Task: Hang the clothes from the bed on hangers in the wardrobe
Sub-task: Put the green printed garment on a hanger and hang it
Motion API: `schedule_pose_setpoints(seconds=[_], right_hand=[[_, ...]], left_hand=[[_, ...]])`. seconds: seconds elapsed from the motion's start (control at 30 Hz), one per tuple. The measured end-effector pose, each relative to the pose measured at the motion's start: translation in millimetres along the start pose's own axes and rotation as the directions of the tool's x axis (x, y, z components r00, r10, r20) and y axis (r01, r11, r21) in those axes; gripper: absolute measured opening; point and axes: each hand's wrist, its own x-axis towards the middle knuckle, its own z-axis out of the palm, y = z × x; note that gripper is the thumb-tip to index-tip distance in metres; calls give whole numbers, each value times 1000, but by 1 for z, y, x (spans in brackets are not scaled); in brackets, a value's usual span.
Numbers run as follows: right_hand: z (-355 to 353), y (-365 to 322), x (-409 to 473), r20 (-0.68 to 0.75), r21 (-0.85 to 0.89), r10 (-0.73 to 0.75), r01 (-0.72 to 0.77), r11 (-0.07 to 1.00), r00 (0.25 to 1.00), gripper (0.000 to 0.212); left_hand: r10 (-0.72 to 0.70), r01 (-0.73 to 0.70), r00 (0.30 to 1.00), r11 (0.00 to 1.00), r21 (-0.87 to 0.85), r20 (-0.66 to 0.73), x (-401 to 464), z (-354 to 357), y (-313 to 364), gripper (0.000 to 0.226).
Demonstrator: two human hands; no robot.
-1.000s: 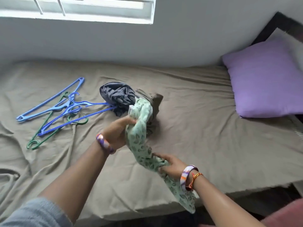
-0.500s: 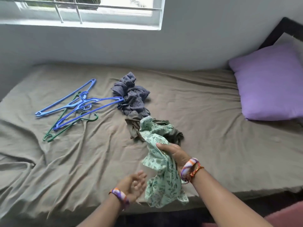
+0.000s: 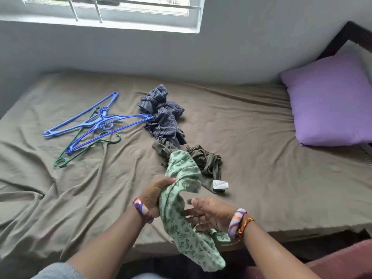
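Left hand (image 3: 155, 195): grips the green leaf-print garment (image 3: 181, 200) near its upper end.
Right hand (image 3: 209, 213): fingers spread and relaxed, against the cloth, gripping nothing.
Garment: hangs over the bed (image 3: 261, 178) edge.
Bed: striped garment (image 3: 163, 117), olive garment (image 3: 207, 162), blue and green hangers (image 3: 90, 127) to their left.

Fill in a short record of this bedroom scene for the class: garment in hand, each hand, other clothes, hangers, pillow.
garment in hand: green leaf-print garment, bunched, hanging past the bed edge
left hand: grips the garment
right hand: fingers spread beside it, not gripping
other clothes: striped grey garment and olive garment, crumpled on the bed
hangers: blue and green, loose on the bed
pillow: purple, at right
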Motion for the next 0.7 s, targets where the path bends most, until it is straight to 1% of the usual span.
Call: schedule_pose_setpoints(seconds=[0.07,0.1,0.17,0.2,0.23,0.27,0.3,0.33,0.37,0.4,0.43,0.47,0.53,0.57,0.6,0.63,0.7], right_hand=[[-1,5,7,-63,265,-23,39,963,998,75],[1,4,11,-113,375,-41,80,923,993,75],[5,1,22,-269,524,-69,206,826,961,61],[8,-1,27,-358,564,-88,290,773,930,53],[12,-5,32,-427,564,-103,354,746,898,49],[17,-10,35,-483,528,-122,400,749,867,44],[22,-15,38,-524,459,-157,432,776,837,37],[28,-20,39,-541,352,-216,452,819,813,28],[35,-24,40,-531,222,-299,470,854,793,25],[41,-28,43,-494,85,-383,482,872,780,28],[48,-32,45,-434,-20,-454,496,868,778,31],[54,-34,47,-380,-83,-498,507,858,780,32],[63,-39,49,-311,-133,-541,528,839,781,26],[65,-42,51,-289,-145,-548,530,836,785,23],[67,-44,50,-259,-158,-545,522,838,797,22],[69,-48,49,-228,-174,-534,505,845,814,23],[72,-53,44,-150,-178,-484,458,871,862,27]], left_hand=[[-66,61,991,997,46,116,-15,-3,-6,53],[-93,81,983,994,77,160,-22,-4,-10,60],[-96,68,981,984,165,170,-32,-9,-19,61],[-92,55,984,971,231,154,-35,-9,-24,58],[-69,34,992,950,309,103,-37,-12,-28,60],[-15,6,1000,915,402,21,-39,-14,-30,69],[76,-25,994,872,489,-85,-39,-16,-31,83],[194,-74,967,835,545,-168,-39,-17,-31,99],[332,-164,921,806,569,-206,-40,-19,-30,110],[453,-263,867,770,581,-207,-40,-21,-28,112],[537,-348,823,733,584,-183,-41,-18,-23,105],[587,-406,794,703,584,-155,-43,-14,-17,94],[639,-449,758,656,607,-130,-48,-4,-8,73],[653,-438,742,641,631,-148,-48,-2,-4,70],[651,-413,739,643,645,-175,-49,0,0,68],[629,-384,751,666,639,-204,-51,1,3,62],[540,-302,808,722,622,-234,-55,1,9,36]])
